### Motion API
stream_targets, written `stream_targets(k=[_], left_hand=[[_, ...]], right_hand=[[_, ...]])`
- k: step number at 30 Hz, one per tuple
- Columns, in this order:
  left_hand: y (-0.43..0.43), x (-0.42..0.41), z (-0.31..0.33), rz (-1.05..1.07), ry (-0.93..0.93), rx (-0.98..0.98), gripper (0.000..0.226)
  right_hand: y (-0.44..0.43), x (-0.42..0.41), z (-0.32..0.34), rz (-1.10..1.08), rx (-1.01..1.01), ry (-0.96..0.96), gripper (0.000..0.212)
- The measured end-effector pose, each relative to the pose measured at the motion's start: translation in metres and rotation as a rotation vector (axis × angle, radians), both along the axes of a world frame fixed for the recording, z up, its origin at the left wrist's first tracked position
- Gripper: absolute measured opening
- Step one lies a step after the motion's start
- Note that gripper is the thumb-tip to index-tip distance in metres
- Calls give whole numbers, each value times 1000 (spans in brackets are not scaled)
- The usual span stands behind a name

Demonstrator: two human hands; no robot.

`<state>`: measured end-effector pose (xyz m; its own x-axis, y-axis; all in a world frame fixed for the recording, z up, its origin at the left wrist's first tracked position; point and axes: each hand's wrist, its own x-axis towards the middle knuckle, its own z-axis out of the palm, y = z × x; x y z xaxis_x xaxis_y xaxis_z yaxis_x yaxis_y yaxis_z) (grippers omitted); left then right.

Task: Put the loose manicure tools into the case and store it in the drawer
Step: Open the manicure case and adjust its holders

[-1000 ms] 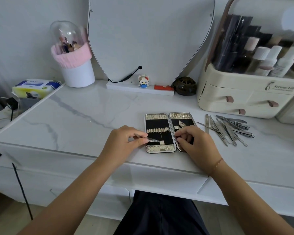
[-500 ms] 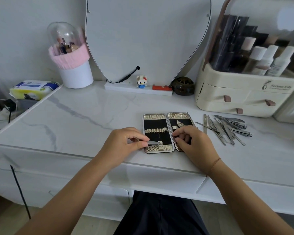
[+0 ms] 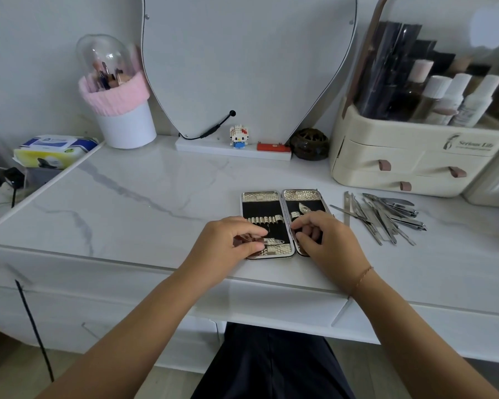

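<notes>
An open manicure case [image 3: 261,197] with black lining and silver textured trim lies flat near the front edge of the marble tabletop [image 3: 144,203]. My left hand [image 3: 226,244] pinches a small metal nail tool [image 3: 272,241] over the lower part of the case's left half. Over the right half's lower part sits my right hand [image 3: 326,240], fingers curled; whether they hold anything is hidden. A nipper [image 3: 303,209] sits in the right half. A pile of several loose steel manicure tools [image 3: 383,216] lies on the table right of the case.
A cream cosmetics organizer [image 3: 409,159] with small drawers stands at the back right. A mirror [image 3: 248,59], a small figurine [image 3: 238,136], a dark round pot [image 3: 309,144] and a brush holder [image 3: 118,110] line the back. White drawer fronts [image 3: 271,300] run below the tabletop.
My left hand has moved right with the small tool, bringing it over the case's left half. My right hand has stayed on the right half.
</notes>
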<state>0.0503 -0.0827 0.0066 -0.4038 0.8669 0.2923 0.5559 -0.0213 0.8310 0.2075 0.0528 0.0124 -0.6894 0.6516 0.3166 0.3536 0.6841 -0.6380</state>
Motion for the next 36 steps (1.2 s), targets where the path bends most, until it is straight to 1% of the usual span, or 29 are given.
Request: stream_targets(k=[3, 5, 7, 14, 17, 19, 23, 25, 27, 28, 29, 33, 36], left_hand=[[-6, -6, -1, 1, -83, -14, 40], [-10, -12, 0, 1, -176, -7, 42], [-10, -14, 2, 17, -227, 0, 38], [6, -4, 5, 66, -110, 9, 31], [10, 1, 2, 56, 36, 0, 32], [12, 4, 0, 36, 66, 2, 28], [13, -9, 2, 3, -97, -28, 18], [11, -21, 4, -78, -251, -57, 11], [9, -30, 4, -161, -400, -85, 15], [9, -32, 5, -187, -441, -102, 18], [9, -32, 5, -204, -444, -116, 19], [11, -30, 6, -261, -307, -173, 20], [6, -36, 8, -346, -313, -225, 20]], right_hand=[[0, 0, 0, 5, -3, 2, 17], [0, 0, -1, 5, -1, -2, 17], [1, 0, -1, 3, 6, -12, 17], [1, -1, 0, 5, -7, -17, 20], [1, 0, 0, 9, -16, -13, 21], [1, 0, 1, 13, -18, -12, 21], [1, 0, 1, 18, -24, -17, 21], [1, 0, 1, 20, -37, -13, 20], [1, 0, 1, 19, -46, -8, 20], [1, 0, 1, 18, -47, -10, 20], [1, 0, 1, 17, -45, -13, 20], [0, 0, 0, 14, -33, -15, 20], [0, 0, 1, 16, -30, -16, 20]])
